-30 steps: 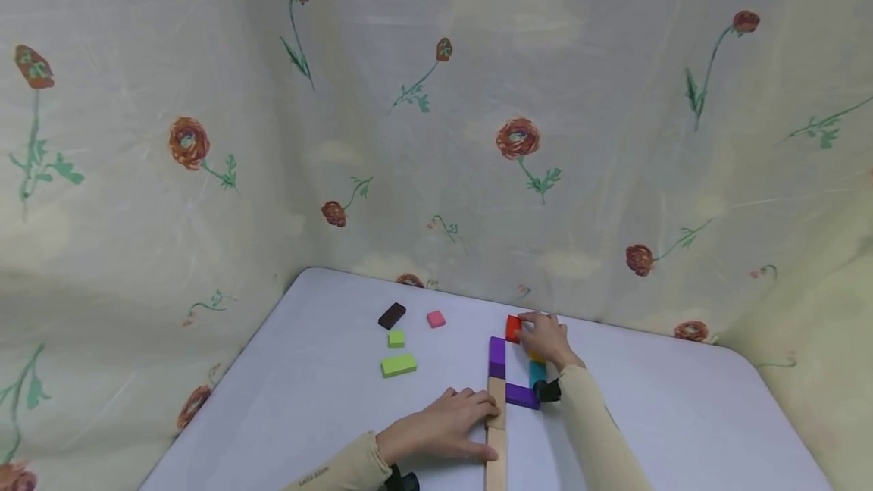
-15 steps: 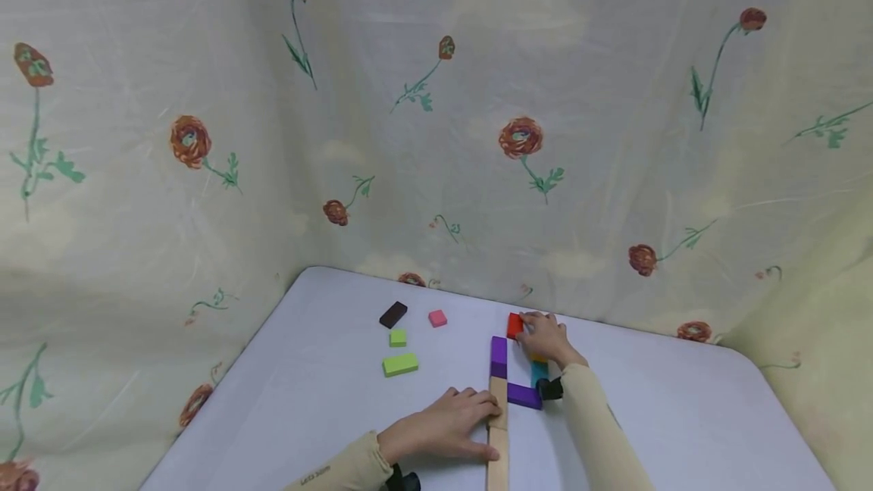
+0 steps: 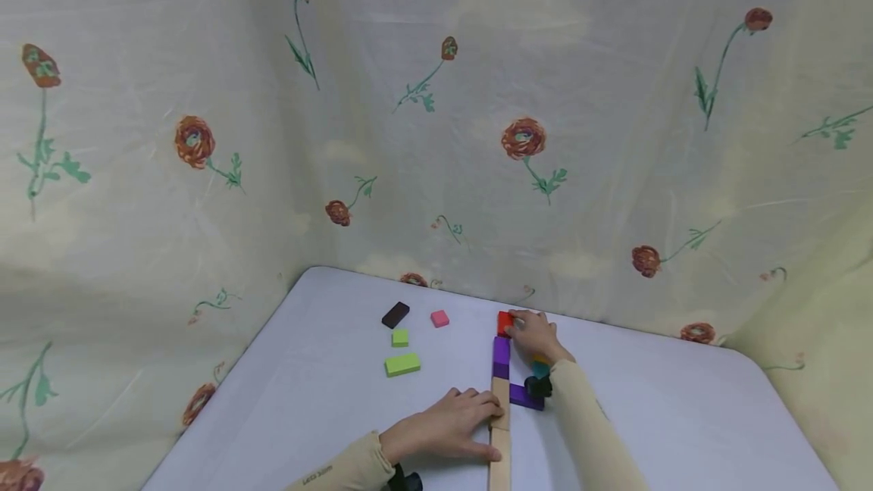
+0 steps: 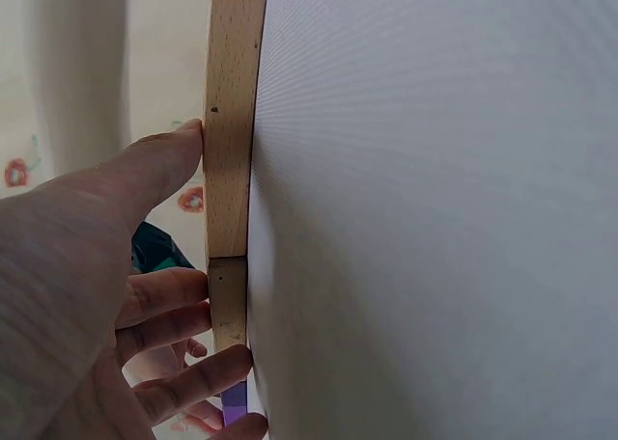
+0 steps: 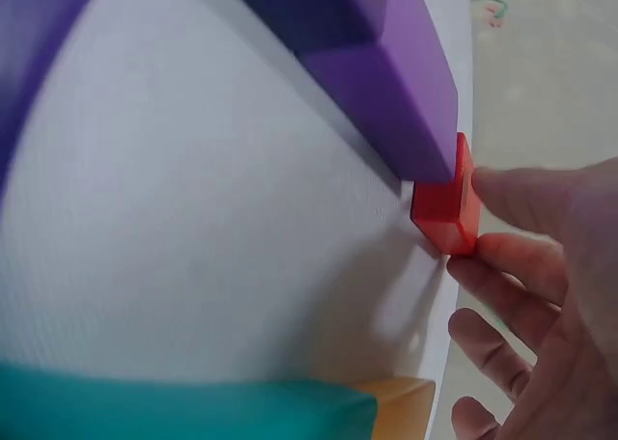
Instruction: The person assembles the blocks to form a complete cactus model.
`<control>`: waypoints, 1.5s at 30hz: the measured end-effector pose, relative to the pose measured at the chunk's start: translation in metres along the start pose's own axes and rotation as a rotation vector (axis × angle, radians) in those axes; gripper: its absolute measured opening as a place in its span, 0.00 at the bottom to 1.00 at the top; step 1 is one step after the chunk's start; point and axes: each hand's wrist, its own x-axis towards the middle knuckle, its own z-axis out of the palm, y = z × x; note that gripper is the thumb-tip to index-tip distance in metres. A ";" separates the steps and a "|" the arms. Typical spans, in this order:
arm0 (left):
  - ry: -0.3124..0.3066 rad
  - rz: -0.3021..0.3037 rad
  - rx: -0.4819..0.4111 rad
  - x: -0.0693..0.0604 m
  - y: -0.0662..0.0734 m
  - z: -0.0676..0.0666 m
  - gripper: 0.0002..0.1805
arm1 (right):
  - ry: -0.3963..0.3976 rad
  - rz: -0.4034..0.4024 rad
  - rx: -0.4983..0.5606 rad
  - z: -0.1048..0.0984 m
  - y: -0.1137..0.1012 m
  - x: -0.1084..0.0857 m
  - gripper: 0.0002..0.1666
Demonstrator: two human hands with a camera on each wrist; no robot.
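My left hand [image 3: 443, 426] rests on a row of plain wooden blocks [image 4: 232, 122], thumb against the nearer one and fairly straight fingers on the farther one [image 4: 230, 300]. A purple block [image 3: 501, 357] continues that row at its far end. Beyond it, my right hand [image 3: 535, 336] pinches a red block [image 5: 442, 208] between thumb and fingers; in the right wrist view the red block meets the purple block's end. A second purple block [image 3: 521, 398] sticks out sideways from the row. Teal [image 5: 193, 411] and yellow [image 5: 404, 406] blocks lie under the right wrist, partly hidden in the head view.
Left of the row lie a black block [image 3: 395, 314], a small pink block [image 3: 439, 318], a small green block [image 3: 400, 338] and a longer green block [image 3: 402, 364]. Flower-printed cloth [image 3: 409, 173] hangs behind and beside the white table [image 3: 293, 377].
My right hand has moved the red block a little to the left, to the far end of the purple block. The left hand stays in place on the wooden blocks.
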 end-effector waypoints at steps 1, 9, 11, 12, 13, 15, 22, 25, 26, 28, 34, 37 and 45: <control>0.000 0.000 0.002 0.000 0.000 0.000 0.36 | 0.004 0.000 0.010 0.000 -0.001 0.000 0.29; -0.004 -0.008 0.006 0.001 0.001 0.001 0.36 | 0.005 0.041 0.054 0.001 -0.008 -0.004 0.28; -0.001 -0.005 0.010 0.000 0.001 0.001 0.36 | 0.003 0.051 0.065 0.001 -0.009 -0.005 0.28; 0.001 -0.003 0.012 0.000 0.001 0.001 0.36 | 0.002 0.053 0.070 0.001 -0.009 -0.005 0.29; 0.003 -0.002 0.015 0.000 0.002 0.001 0.36 | 0.000 0.058 0.074 0.001 -0.009 -0.005 0.29; 0.007 -0.001 0.019 0.000 0.002 0.000 0.35 | -0.003 0.061 0.078 0.002 -0.009 -0.005 0.29; -0.006 -0.005 0.004 0.002 0.004 0.000 0.35 | -0.029 0.065 0.069 -0.001 -0.004 -0.004 0.28; -0.014 -0.009 0.001 0.002 0.005 0.000 0.36 | -0.040 0.052 0.055 -0.003 -0.002 -0.004 0.27; -0.016 -0.010 0.000 0.002 0.006 0.000 0.36 | -0.043 0.049 0.053 -0.003 -0.002 -0.004 0.28; -0.017 -0.009 0.000 0.002 0.006 0.000 0.36 | -0.041 0.046 0.053 -0.004 -0.001 -0.004 0.28; -0.018 -0.010 0.007 0.000 0.006 -0.001 0.36 | -0.033 0.034 0.078 -0.004 -0.001 -0.005 0.28; -0.018 -0.011 0.004 0.000 0.005 -0.002 0.36 | -0.025 0.009 0.068 -0.003 -0.001 -0.004 0.28; -0.015 -0.014 -0.003 0.000 0.004 -0.003 0.36 | -0.021 0.003 0.048 -0.002 -0.005 -0.004 0.28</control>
